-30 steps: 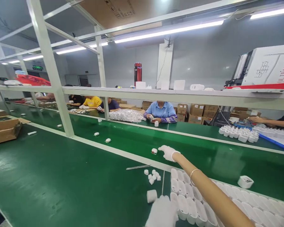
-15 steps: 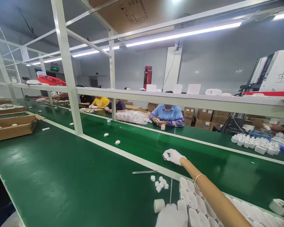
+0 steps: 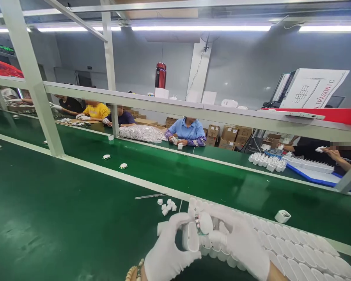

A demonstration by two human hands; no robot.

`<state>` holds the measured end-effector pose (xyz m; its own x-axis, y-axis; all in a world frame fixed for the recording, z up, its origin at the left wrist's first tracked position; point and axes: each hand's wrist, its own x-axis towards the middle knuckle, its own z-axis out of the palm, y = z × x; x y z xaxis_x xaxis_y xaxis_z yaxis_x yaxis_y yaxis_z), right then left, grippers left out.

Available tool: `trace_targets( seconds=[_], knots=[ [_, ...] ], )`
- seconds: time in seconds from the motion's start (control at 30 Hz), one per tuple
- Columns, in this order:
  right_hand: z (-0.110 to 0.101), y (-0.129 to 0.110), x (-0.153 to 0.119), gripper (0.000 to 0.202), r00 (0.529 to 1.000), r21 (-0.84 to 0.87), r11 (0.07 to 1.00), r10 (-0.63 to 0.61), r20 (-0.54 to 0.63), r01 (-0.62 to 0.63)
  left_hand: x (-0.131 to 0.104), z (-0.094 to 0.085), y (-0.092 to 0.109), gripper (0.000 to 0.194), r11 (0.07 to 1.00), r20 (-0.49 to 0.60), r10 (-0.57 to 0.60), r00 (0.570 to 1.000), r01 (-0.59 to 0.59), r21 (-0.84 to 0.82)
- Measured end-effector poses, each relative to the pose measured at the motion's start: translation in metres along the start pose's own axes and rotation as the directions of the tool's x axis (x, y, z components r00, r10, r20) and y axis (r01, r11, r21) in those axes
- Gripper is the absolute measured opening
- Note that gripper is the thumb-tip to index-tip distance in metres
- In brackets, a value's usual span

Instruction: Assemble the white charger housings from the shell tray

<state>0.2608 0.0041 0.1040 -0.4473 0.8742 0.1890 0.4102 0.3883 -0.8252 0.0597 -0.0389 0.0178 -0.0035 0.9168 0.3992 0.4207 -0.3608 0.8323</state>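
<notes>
White housing (image 3: 192, 242), an oval shell with a small dark mark on it, is in the left hand (image 3: 171, 249), whose gloved thumb and fingers are curved and clamped around it above the near green surface (image 3: 61, 218). Just beside it, the gloved right hand (image 3: 240, 236) is closed on a small circuit piece (image 3: 205, 224), a rounded white part with a strip of board along its edge; whether piece and shell touch, I cannot tell. A beaded bracelet (image 3: 135, 270) circles the left wrist. Rows of similar white shells (image 3: 304, 249) stand packed together below and to the right of the hands. Partly hidden behind the left hand is a white cylinder (image 3: 161, 228), with a cluster of little white blocks (image 3: 167, 207) and a thin strip (image 3: 150, 196) farther off. On the green lane (image 3: 193, 171) beyond, one white unit (image 3: 282, 216) sits to the right, and two small boards with white tops lie to the left. Across the lane, a person in a blue shirt (image 3: 188, 130) handles small white parts, beside a heap of shiny wrapped items (image 3: 142, 133).
</notes>
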Motion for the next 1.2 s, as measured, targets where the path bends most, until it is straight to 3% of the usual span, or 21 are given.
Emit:
trace_targets(
  seconds=[0.13,0.23,0.3,0.47,0.67,0.73,0.9,1.2],
  knots=[
    [0.003,-0.008,-0.021,0.024,0.988,-0.057,0.986,-0.156,0.0,0.156,0.003,-0.004,0.0,0.056,0.97,0.207,0.007,0.978,0.043,-0.239],
    [0.001,-0.01,-0.025,0.015,0.963,-0.021,0.963,-0.267,0.025,0.268,0.005,-0.006,-0.002,0.062,0.806,0.387,0.055,0.92,0.188,-0.561],
    [0.001,-0.01,-0.028,0.011,0.942,-0.001,0.944,-0.328,0.071,0.329,0.006,-0.004,-0.003,0.058,0.685,0.429,0.085,0.899,0.26,-0.681],
    [0.006,-0.012,-0.032,0.039,0.91,-0.085,0.908,-0.404,0.091,0.411,0.004,-0.001,0.0,0.054,0.621,0.456,0.101,0.884,0.302,-0.723],
    [0.005,-0.014,-0.036,0.019,0.922,-0.152,0.919,-0.332,0.199,0.364,0.002,0.0,0.0,0.052,0.611,0.467,0.079,0.881,0.328,-0.721],
    [0.006,-0.014,-0.039,0.022,0.932,-0.18,0.926,-0.294,0.214,0.333,0.001,0.002,-0.003,0.052,0.613,0.455,0.08,0.887,0.316,-0.724],
    [0.016,-0.016,-0.047,0.026,0.978,-0.311,0.928,-0.187,0.09,0.206,-0.001,0.003,-0.009,0.051,0.632,0.452,0.084,0.888,0.303,-0.713],
    [0.024,-0.011,-0.048,0.033,0.967,-0.578,0.784,-0.253,0.039,0.228,0.0,0.005,-0.011,0.056,0.64,0.503,0.059,0.862,0.354,-0.682]
  ],
)
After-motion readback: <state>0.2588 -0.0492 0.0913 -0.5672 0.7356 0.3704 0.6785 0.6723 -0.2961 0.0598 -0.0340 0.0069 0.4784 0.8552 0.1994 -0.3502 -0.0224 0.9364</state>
